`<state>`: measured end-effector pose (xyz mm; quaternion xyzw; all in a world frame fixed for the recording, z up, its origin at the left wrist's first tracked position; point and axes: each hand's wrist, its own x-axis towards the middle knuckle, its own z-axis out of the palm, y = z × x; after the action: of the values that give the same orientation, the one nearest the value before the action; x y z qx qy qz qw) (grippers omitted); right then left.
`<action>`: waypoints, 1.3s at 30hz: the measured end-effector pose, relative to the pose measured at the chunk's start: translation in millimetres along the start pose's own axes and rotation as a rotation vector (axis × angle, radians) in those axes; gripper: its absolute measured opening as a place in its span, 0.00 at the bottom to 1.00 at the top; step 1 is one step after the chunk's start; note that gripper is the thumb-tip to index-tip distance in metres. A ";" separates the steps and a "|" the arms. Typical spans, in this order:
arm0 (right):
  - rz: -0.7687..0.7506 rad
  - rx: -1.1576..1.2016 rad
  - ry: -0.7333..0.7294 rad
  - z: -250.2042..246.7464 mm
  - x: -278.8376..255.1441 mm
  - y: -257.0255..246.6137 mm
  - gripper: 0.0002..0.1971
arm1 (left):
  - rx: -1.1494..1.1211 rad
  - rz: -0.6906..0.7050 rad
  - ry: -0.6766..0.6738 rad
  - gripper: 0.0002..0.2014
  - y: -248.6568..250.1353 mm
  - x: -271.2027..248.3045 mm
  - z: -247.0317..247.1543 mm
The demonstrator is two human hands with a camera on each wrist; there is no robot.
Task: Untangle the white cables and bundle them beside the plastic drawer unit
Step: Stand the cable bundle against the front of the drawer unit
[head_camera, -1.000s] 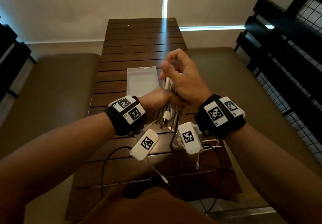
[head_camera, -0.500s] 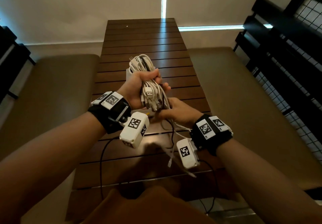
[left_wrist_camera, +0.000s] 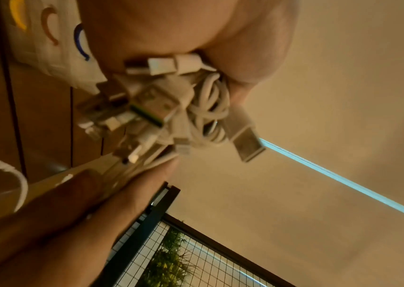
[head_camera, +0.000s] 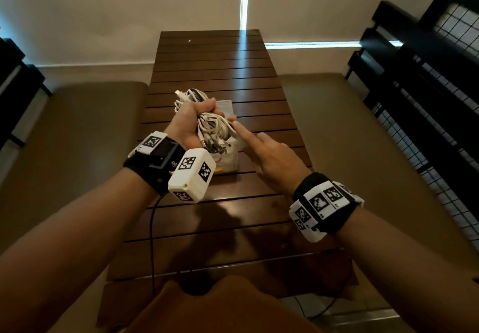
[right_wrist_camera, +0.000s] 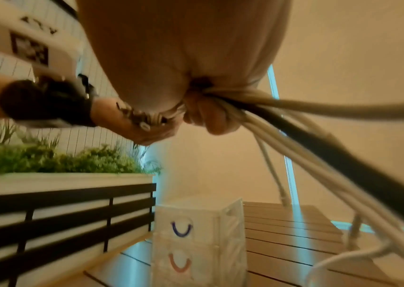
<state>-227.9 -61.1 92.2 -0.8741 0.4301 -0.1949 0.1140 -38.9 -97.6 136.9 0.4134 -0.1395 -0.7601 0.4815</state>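
Observation:
My left hand [head_camera: 186, 123] grips a thick bundle of white cables [head_camera: 212, 125] above the table, with USB plugs sticking out below the fist [left_wrist_camera: 196, 108]. My right hand [head_camera: 269, 156] reaches in from the right, its index finger straight against the bundle. In the right wrist view several cable strands [right_wrist_camera: 281, 136] gather under the right hand's curled fingers and trail off, plugs hanging. The small clear plastic drawer unit [head_camera: 229, 161] with coloured handles stands on the table just behind both hands [right_wrist_camera: 196, 242].
The dark slatted wooden table [head_camera: 220, 68] runs away from me between two padded benches [head_camera: 77, 130]. A black railing with wire mesh [head_camera: 427, 86] stands at the right. A black wrist cable [head_camera: 151, 229] hangs from my left arm.
My left hand has shifted the bundle slightly left. The right hand moved from under the bundle to its right side, index finger now straight. Loose tails no longer dangle in the head view.

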 end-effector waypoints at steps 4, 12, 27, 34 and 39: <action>0.067 -0.073 -0.005 11.7 -2.2 7.9 0.29 | -0.062 -0.005 -0.063 0.16 -6.5 -6.1 -0.6; 0.168 0.078 -0.163 39.0 -1.9 -17.0 0.25 | -0.168 0.058 0.096 0.18 -22.2 2.5 1.4; -0.123 0.159 -0.215 -42.0 15.0 4.4 0.11 | 0.700 -0.051 -0.022 0.09 -29.1 7.2 -11.7; 0.037 0.265 -0.295 -49.2 29.8 0.3 0.06 | 0.568 -0.166 -0.349 0.16 -38.3 -6.4 -14.3; 0.124 0.241 -0.228 -51.7 36.7 -2.6 0.08 | 0.648 -0.109 -0.308 0.19 -39.7 -13.3 -14.9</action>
<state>-228.4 -90.4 148.5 -0.8423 0.4411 -0.1373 0.2777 -49.4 -63.7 109.9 0.4321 -0.4220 -0.7542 0.2576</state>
